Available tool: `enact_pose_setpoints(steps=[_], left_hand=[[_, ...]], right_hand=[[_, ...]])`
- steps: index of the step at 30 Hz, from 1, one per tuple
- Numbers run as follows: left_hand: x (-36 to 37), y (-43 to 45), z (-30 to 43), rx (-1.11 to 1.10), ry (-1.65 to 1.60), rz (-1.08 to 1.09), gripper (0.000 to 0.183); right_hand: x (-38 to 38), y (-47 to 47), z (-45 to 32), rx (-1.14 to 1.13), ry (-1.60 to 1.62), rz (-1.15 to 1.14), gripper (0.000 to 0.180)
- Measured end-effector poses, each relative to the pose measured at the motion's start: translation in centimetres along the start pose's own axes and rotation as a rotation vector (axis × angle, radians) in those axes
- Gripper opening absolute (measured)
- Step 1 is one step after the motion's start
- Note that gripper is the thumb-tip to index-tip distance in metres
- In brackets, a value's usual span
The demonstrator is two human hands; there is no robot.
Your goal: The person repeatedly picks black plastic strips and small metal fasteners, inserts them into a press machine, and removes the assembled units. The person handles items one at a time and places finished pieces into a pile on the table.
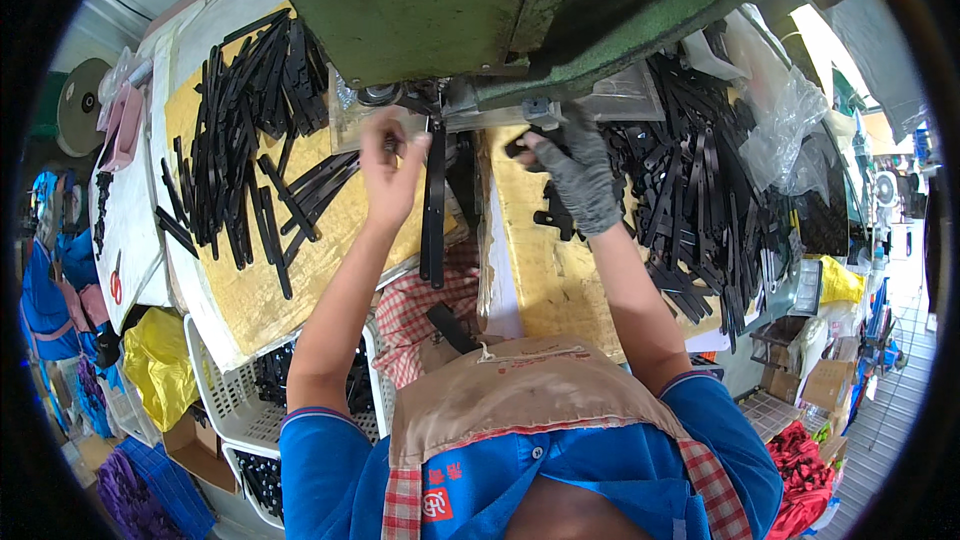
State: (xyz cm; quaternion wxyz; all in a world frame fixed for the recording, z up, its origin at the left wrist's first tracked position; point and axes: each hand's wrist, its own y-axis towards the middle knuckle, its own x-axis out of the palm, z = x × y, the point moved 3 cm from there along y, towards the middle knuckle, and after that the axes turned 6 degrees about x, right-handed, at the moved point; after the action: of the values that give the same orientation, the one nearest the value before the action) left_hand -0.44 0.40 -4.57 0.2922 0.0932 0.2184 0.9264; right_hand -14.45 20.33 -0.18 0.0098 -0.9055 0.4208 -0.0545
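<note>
My bare left hand (391,165) is raised beside the working area of a green machine (435,7), its fingers curled and blurred. Just right of its fingertips, long black metal strips (433,217) with holes hang from the machine's front; whether the hand touches them is unclear. My gloved right hand (581,172), in a grey glove with bare fingertips, grips a small black metal part (525,146) above the right board. More black strips (259,112) lie piled on the left yellow board. Black strips and brackets (682,187) are heaped on the right.
The machine's green body overhangs the top. Clear plastic bags (795,135) lie beyond the right heap. White plastic baskets (214,390) with black parts stand below the left board (352,240). Red-handled scissors (115,286) rest on a white surface at the far left.
</note>
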Motion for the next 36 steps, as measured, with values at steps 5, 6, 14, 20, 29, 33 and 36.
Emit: enact_pose_setpoints(steps=[5,6,14,20,29,33,36], left_hand=[[-5.5,-4.3,-5.2,-0.784,-0.818,0.418,0.025],[-5.3,-4.5,-4.5,-0.808,-0.806,0.402,0.024],[-2.1,-0.2,3.0,-0.378,-0.346,-0.007,0.033],[2.1,2.0,3.7,-0.100,-0.188,-0.316,0.048],[-0.7,-3.2,2.4,0.025,0.323,-0.105,0.051],[-3.0,-8.5,0.7,-0.709,-0.124,-0.301,0.036],[-2.2,-9.3,1.8,-0.961,-0.350,-0.354,0.032]], right_hand=[[6.8,3.6,0.5,0.025,0.219,-0.255,0.026],[6.9,4.6,1.3,0.138,0.028,-0.282,0.028],[7.1,7.3,2.4,0.005,-0.755,-0.334,0.047],[5.4,7.2,6.9,0.375,-0.049,-0.196,0.031],[5.2,6.6,7.8,0.552,0.738,-0.168,0.019],[4.8,7.0,9.0,0.509,0.831,-0.289,0.014],[4.6,6.9,8.1,0.548,0.867,-0.370,0.015]])
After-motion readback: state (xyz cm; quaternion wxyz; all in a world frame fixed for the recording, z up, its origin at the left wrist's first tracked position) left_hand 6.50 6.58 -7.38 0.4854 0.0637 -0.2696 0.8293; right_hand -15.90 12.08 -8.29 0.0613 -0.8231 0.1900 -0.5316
